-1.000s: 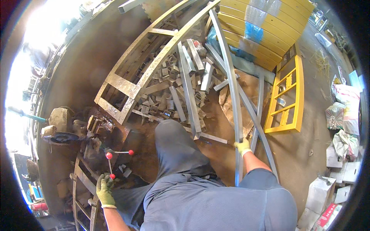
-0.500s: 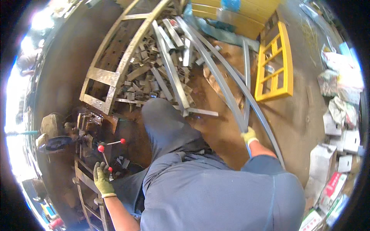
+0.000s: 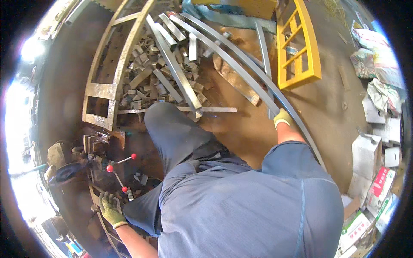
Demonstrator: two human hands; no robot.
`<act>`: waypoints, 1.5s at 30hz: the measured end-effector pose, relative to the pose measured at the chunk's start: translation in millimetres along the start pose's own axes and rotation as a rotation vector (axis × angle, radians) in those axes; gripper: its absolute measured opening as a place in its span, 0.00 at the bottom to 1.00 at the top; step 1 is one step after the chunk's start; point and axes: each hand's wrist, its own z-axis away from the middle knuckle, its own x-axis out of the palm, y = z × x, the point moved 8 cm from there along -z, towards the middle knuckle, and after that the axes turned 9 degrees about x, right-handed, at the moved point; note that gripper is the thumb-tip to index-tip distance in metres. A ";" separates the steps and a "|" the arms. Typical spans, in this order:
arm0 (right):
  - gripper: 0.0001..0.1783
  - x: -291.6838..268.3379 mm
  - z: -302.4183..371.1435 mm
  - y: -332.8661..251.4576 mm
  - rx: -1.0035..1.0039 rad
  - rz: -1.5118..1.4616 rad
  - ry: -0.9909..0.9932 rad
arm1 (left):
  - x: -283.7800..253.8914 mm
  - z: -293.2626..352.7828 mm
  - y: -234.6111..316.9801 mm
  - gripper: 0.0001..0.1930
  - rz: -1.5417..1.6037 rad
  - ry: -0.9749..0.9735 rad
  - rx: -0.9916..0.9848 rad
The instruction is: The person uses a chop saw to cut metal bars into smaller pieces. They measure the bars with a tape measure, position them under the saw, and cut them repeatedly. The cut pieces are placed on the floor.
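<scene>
My right hand (image 3: 283, 118), in a yellow-green glove, is closed around the near end of a long grey metal tube (image 3: 232, 62). A second long, curved tube (image 3: 307, 135) runs right beside it, passing the hand toward my right side. My left hand (image 3: 111, 210), gloved alike, is empty with its fingers apart. It is beside a lever with red knobs (image 3: 117, 178), part of a machine at the left. Whether the left fingertips touch anything there, I cannot tell.
Cut metal pieces (image 3: 144, 64) lie heaped ahead, with longer bars (image 3: 178, 71) on them. A long metal frame (image 3: 122, 64) stands left of the heap. A yellow frame (image 3: 316, 60) is at the far right. Boxes (image 3: 365, 157) and bags (image 3: 374, 56) line the right side.
My right hand has moved forward and slightly right with the tube, which now lies closer to the curved one. The left hand stays near the lever. The whole view has shifted somewhat.
</scene>
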 end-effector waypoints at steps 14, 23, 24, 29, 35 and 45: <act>0.29 119.0 26.1 -101.9 -0.293 0.197 -0.346 | 6.1 23.9 7.9 0.20 0.029 0.007 0.149; 0.32 68.4 134.5 -209.5 -0.671 0.173 -0.557 | 11.1 38.3 -6.9 0.19 0.106 0.000 0.182; 0.30 61.5 131.3 -223.3 -0.669 0.161 -0.507 | 16.3 33.7 -12.0 0.19 0.152 -0.018 0.187; 0.30 9.1 135.4 -329.8 -0.758 -0.225 -0.427 | 21.9 15.5 -26.8 0.20 0.120 -0.067 0.235; 0.27 -151.1 163.8 -520.6 -0.794 -0.702 -0.594 | 30.2 -12.4 -30.0 0.21 0.211 -0.111 0.230; 0.56 -403.6 392.4 -813.9 -0.715 -1.567 -0.907 | 2.6 -45.0 -83.9 0.21 0.281 -0.115 0.175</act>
